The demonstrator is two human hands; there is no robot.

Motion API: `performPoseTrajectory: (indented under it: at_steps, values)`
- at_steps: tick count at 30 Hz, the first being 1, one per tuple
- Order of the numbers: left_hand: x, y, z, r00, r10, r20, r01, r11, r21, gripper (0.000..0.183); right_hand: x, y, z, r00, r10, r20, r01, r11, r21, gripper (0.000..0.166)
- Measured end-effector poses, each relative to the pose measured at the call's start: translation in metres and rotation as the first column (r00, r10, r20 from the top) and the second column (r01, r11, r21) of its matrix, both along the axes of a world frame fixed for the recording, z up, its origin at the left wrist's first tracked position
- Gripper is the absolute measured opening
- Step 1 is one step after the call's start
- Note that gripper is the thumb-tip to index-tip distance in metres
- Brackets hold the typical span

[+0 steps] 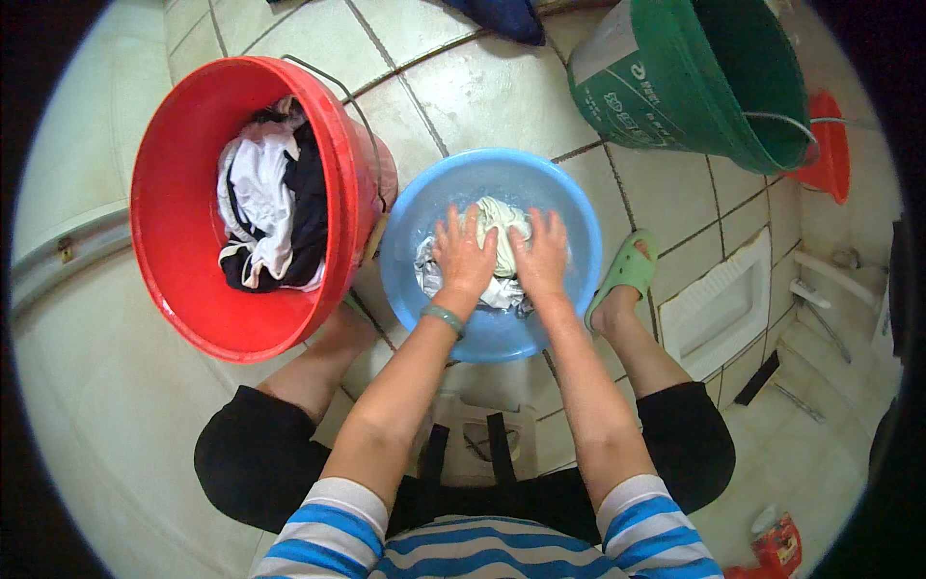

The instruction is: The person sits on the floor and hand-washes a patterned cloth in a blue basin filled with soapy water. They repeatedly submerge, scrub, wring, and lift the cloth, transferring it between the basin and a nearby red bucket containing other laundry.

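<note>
A round blue plastic basin (412, 181) sits on the tiled floor between my feet, with water and wet cloth in it. My left hand (463, 253) lies palm down with fingers spread, its thumb against a bunched pale cream cloth (499, 224). On the other side of that cloth, my right hand (539, 253) presses down in the same way. Both hands rest on the laundry without closing around it. Grey and white wet fabric (501, 293) shows beneath and between them. A green bangle (443, 320) circles my left wrist.
A red bucket (166, 210) holding black and white clothes (264, 195) stands left of the basin. At the upper right is a green bucket (615, 94) bearing writing. A squat toilet (723, 304) lies to the right, beyond my green slipper (626, 264). A red packet (778, 543) is at lower right.
</note>
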State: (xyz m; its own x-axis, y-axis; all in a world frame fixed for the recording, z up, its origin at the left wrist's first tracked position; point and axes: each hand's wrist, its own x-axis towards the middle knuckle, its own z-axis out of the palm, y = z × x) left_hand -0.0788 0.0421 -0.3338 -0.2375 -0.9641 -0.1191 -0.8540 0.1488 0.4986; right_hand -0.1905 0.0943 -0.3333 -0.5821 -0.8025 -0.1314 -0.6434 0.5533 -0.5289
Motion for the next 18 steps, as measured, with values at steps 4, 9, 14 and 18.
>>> performPoseTrajectory:
  at_steps: [4,9,14,18]
  values:
    - [0.012,0.010,-0.052,0.988,-0.150,0.047,0.151,0.988,-0.025,0.032,0.025,-0.006,-0.032,0.983,0.104,-0.153,-0.110,0.994,-0.029,0.037]
    - [0.013,-0.024,-0.061,0.938,-0.307,0.161,0.298,0.951,0.078,0.027,0.005,-0.039,-0.041,0.972,0.212,-0.101,-0.189,0.961,0.203,0.031]
    - [-0.010,-0.083,-0.035,0.976,-0.213,0.050,0.140,0.784,0.605,0.034,-0.020,-0.076,-0.034,0.958,0.132,0.254,-0.242,0.846,0.475,0.046]
    - [-0.007,-0.083,0.015,0.933,0.277,-0.231,-0.074,0.774,0.629,0.043,-0.037,-0.058,-0.008,0.794,-0.133,0.593,0.038,0.985,0.170,0.047]
